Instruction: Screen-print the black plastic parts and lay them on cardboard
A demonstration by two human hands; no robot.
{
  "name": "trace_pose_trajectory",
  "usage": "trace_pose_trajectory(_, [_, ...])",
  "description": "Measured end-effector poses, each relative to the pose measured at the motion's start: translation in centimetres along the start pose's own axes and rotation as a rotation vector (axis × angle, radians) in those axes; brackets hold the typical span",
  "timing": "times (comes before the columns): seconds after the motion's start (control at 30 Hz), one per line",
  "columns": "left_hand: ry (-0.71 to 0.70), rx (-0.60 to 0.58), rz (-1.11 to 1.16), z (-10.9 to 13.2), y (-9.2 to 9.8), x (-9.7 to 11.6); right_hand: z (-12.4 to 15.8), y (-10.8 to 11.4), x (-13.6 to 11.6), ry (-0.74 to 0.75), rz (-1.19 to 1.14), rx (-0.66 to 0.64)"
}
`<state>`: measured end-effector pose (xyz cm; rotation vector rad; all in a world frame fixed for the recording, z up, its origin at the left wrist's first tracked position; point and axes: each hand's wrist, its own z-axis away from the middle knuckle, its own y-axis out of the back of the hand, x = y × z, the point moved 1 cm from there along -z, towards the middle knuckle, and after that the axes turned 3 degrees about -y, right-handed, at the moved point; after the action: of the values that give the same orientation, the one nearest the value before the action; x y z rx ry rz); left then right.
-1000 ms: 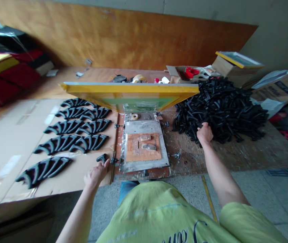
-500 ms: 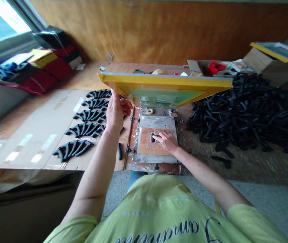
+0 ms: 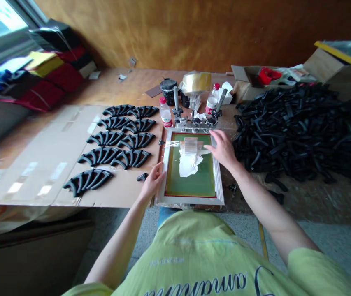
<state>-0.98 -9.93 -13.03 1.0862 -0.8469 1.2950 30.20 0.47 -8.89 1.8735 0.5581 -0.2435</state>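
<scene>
A screen printing frame (image 3: 220,181) with a pale metal rim and green mesh lies flat in front of me. White ink (image 3: 188,166) is spread on its mesh, and a squeegee (image 3: 190,145) stands at the top of that patch. Its left rim is in my left hand (image 3: 153,181), fingers curled at the edge. Over the upper right corner, my right hand (image 3: 224,150) has thumb and fingers apart, holding nothing, close to the squeegee. Whatever lies under the frame is hidden. Beside my left hand is a single black curved handle (image 3: 142,177) on the cardboard.
Rows of black curved handles (image 3: 89,183) lie on cardboard (image 3: 52,144) to the left. A large heap of black handles (image 3: 298,135) covers the right side. Behind the frame are hinge clamps (image 3: 196,121), a red-capped bottle (image 3: 166,113), a dark tub (image 3: 168,91) and a tape roll (image 3: 196,83).
The frame has swung down from raised to flat. My left hand has come down along its left side. My right hand has left the plate beneath and moved up to the frame's upper right.
</scene>
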Motion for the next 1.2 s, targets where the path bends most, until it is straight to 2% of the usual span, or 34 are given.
trace_pose_trajectory(0.1, [0.023, 0.007, -0.078, -1.0, -0.5, -2.0, -1.3, -2.0, -4.0, 0.151, 0.083, -0.185])
trace_pose_trajectory(0.2, [0.030, 0.022, -0.145, -1.6, -0.3, -2.7, -0.3, -3.6, -6.1, 0.185, 0.165, -0.373])
trace_pose_trajectory(0.3, [0.034, 0.026, -0.191, -1.7, -0.1, -3.1, 2.7, -3.8, -6.5, 0.269, 0.201, -0.468])
trace_pose_trajectory(0.4, [0.027, 0.021, -0.219, -1.8, 0.0, -3.5, 5.4, -2.8, -6.1, 0.438, 0.180, -0.538])
trace_pose_trajectory(0.53, [-0.009, 0.006, -0.279, -1.9, 0.0, -3.7, 5.6, -1.2, -5.5, 0.577, 0.084, -0.642])
trace_pose_trajectory(0.6, [-0.033, 0.010, -0.315, -1.9, 0.0, -3.7, 4.8, -1.2, -5.5, 0.532, 0.059, -0.623])
trace_pose_trajectory(0.73, [-0.036, 0.024, -0.322, -1.8, 0.0, -3.5, 5.4, -2.5, -5.9, 0.415, 0.078, -0.451])
trace_pose_trajectory(0.87, [-0.015, 0.030, -0.295, -1.6, -0.2, -3.2, 7.8, -3.1, -5.8, 0.478, 0.074, -0.513])
trace_pose_trajectory(0.93, [-0.003, 0.031, -0.264, -1.4, -0.2, -2.9, 7.3, -2.7, -5.7, 0.448, 0.039, -0.525])
trace_pose_trajectory(1.07, [0.003, 0.004, -0.140, -1.0, 0.0, -1.3, 2.5, -1.7, -6.3, 0.223, -0.009, -0.374])
trace_pose_trajectory(1.13, [0.004, -0.024, -0.073, -0.6, 0.4, 0.3, -0.5, -1.1, -6.4, 0.124, 0.002, -0.295])
trace_pose_trajectory(1.2, [-0.003, -0.038, -0.020, -0.2, 0.8, 2.4, -2.9, 0.0, -5.3, 0.050, -0.008, -0.218])
